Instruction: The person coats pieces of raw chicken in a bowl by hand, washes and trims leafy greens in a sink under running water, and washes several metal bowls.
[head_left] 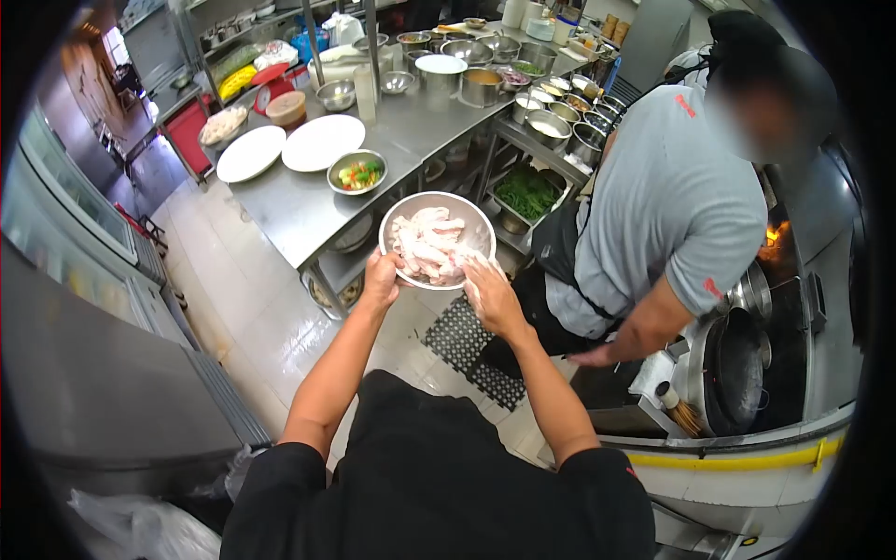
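Observation:
A round metal bowl (479, 229) is held out in front of me, tipped so that its inside shows. In it lie several pale raw meat pieces (429, 241), which look like chicken with a whitish coating. My left hand (381, 278) grips the lower left rim, the thumb on top and the other fingers partly hidden below. At the right rim, my right hand (489, 291) has its fingers stretched over the edge towards the meat. White powder or paste covers those fingers. Whether they press on the meat I cannot tell.
Beyond the bowl stands a steel table (271, 210) with white oval plates (324, 143) and a bowl of chopped vegetables (357, 174). Close on my right is a co-worker (672, 201) beside a wok (733, 369) and a burner flame (773, 238). A black mat (467, 345) lies on the floor.

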The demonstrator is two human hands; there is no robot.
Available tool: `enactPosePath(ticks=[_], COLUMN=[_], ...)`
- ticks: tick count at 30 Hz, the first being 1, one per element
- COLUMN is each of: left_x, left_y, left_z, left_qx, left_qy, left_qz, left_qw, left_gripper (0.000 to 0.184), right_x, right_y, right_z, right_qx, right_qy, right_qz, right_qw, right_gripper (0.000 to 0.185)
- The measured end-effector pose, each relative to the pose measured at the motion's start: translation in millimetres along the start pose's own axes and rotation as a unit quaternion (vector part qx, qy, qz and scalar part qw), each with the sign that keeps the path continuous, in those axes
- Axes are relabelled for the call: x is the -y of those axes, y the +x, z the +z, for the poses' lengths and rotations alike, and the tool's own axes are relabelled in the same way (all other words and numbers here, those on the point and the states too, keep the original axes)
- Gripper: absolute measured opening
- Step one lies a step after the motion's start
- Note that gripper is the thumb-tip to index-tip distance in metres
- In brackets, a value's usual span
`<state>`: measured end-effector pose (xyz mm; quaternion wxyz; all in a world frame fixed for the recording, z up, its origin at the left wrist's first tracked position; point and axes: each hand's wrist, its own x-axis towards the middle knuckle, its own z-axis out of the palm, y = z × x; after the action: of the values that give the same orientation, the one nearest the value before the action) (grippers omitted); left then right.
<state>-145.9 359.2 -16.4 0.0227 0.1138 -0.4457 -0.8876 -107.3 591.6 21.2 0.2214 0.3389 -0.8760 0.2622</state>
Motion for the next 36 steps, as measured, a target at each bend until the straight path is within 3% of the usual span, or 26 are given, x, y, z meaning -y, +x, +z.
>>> enactPosePath(ticks=[1,3,5,7,9,10,14,17,18,19,20,21,22,23,24,25,26,27,28,29,30,32,33,34,35,36], left_x=[-4.0,-7.5,-5.7,-7.3,-17.5,-22.5,-28.7,-27.1,-21.0,-16.0,-37.3,-51.9,-63.9,-48.5,-24.5,3.3,24.4,27.9,42.9,57.6,69.4,103.7,103.3,125.5,137.9,176.9], left_y=[12.8,43.7,77.5,115.7,146.3,162.3,235.8,287.5,307.2,331.9,315.2,296.6,276.8,306.5,341.8,388.3,418.7,406.0,380.4,354.0,321.3,242.6,164.4,123.6,94.9,55.9], left_z=[4.8,18.2,27.4,40.3,59.9,68.2,83.1,91.1,83.5,85.7,96.9,110.7,112.9,94.9,64.3,36.7,14.9,17.9,16.7,15.1,17.2,-4.5,8.5,-1.4,-9.8,-35.5], left_qx=[0.021,0.025,0.017,0.009,-0.007,-0.031,-0.017,-0.097,0.023,0.141,0.186,0.241,0.273,0.265,0.246,0.206,0.171,0.149,0.218,0.244,0.206,0.323,0.310,0.389,0.418,0.396], left_qy=[0.013,0.009,0.005,-0.002,-0.005,-0.005,0.010,-0.006,-0.064,0.056,0.410,0.467,0.452,0.481,0.535,0.607,0.635,0.793,0.644,0.296,0.071,0.065,0.127,0.119,0.294,0.354], left_qz=[-0.011,-0.021,-0.035,-0.018,-0.006,0.007,0.011,0.012,0.072,0.150,0.396,0.521,0.621,0.605,0.588,0.583,0.606,0.238,0.138,-0.023,-0.133,-0.183,-0.240,-0.334,-0.405,-0.352], left_qw=[1.000,0.999,0.999,1.000,1.000,0.999,1.000,0.995,0.995,0.977,0.800,0.673,0.580,0.576,0.555,0.500,0.447,0.541,0.720,0.923,0.967,0.926,0.911,0.850,0.758,0.771], left_gripper=[0.054,0.052,0.052,0.049,0.046,0.044,0.039,0.034,0.033,0.026,0.022,0.020,0.023,0.025,0.030,0.037,0.045,0.051,0.049,0.047,0.045,0.041,0.030,0.021,0.017,0.019], right_x=[0.8,0.2,-15.7,-26.7,-39.9,-38.3,9.7,59.1,76.4,105.7,119.5,121.9,134.8,146.0,164.3,161.2,153.2,162.7,164.2,165.8,164.5,171.1,175.0,180.1,190.4,200.7], right_y=[-5.9,-20.4,-55.5,-98.3,-165.5,-193.9,-312.1,-354.2,-365.8,-382.8,-409.3,-468.9,-519.3,-501.1,-424.0,-461.1,-492.1,-465.1,-421.5,-399.4,-386.9,-376.0,-371.3,-370.4,-374.0,-379.1], right_z=[0.0,-3.0,10.2,20.3,45.7,47.7,56.7,51.4,50.4,48.2,53.7,82.7,110.5,102.6,58.8,81.3,108.5,98.0,70.4,54.6,42.3,31.3,23.8,13.7,3.4,-6.7], right_qx=[-0.006,-0.101,-0.116,-0.077,-0.025,0.053,0.156,0.167,0.133,0.086,0.171,0.172,0.109,0.142,0.076,0.089,-0.122,-0.267,-0.397,-0.426,-0.452,-0.472,-0.485,-0.495,-0.505,-0.527], right_qy=[-0.002,0.089,0.063,0.001,-0.041,-0.043,-0.086,-0.100,-0.064,-0.029,-0.108,-0.112,-0.121,-0.125,-0.080,-0.202,-0.039,0.090,0.220,0.240,0.261,0.290,0.289,0.288,0.285,0.302], right_qz=[0.003,0.105,0.159,0.186,0.293,0.322,0.485,0.586,0.651,0.720,0.685,0.674,0.681,0.726,0.797,0.705,0.715,0.759,0.756,0.747,0.737,0.717,0.713,0.709,0.705,0.682], right_qw=[1.000,0.985,0.979,0.980,0.955,0.944,0.856,0.786,0.745,0.688,0.700,0.709,0.714,0.661,0.594,0.674,0.688,0.587,0.473,0.450,0.430,0.423,0.416,0.411,0.408,0.407], right_gripper=[0.030,0.028,0.024,0.020,0.022,0.023,0.031,0.033,0.032,0.031,0.031,0.034,0.040,0.038,0.037,0.018,0.018,0.017,0.016,0.018,0.021,0.028,0.031,0.033,0.033,0.034])
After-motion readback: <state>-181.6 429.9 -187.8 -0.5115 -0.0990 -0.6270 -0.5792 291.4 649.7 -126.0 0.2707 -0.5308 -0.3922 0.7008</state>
